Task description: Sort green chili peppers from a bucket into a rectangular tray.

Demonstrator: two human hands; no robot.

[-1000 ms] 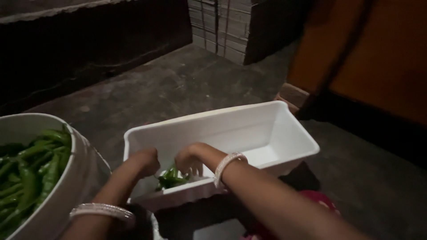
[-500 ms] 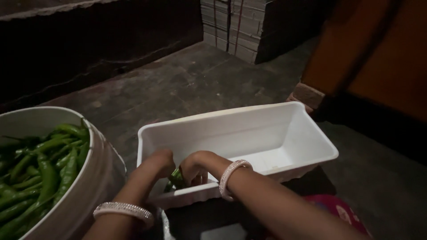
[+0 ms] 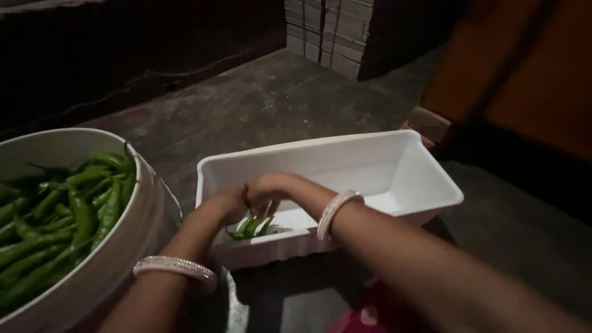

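With the left hand (image 3: 223, 205) and right hand (image 3: 271, 188) both pinching the green chillies (image 3: 251, 226) at the near-left corner of the white tray (image 3: 425, 176), lay them flat, aligned, low against the wall, beside the bucket (image 3: 132, 231).

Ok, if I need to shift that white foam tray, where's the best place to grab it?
Probably the far short end of the white foam tray, coming from the right. That rim is bare and flares outward, giving a lip to hook fingers under. The near-left corner is taken: the left hand and right hand are over the green chillies there, and the bucket crowds that side.
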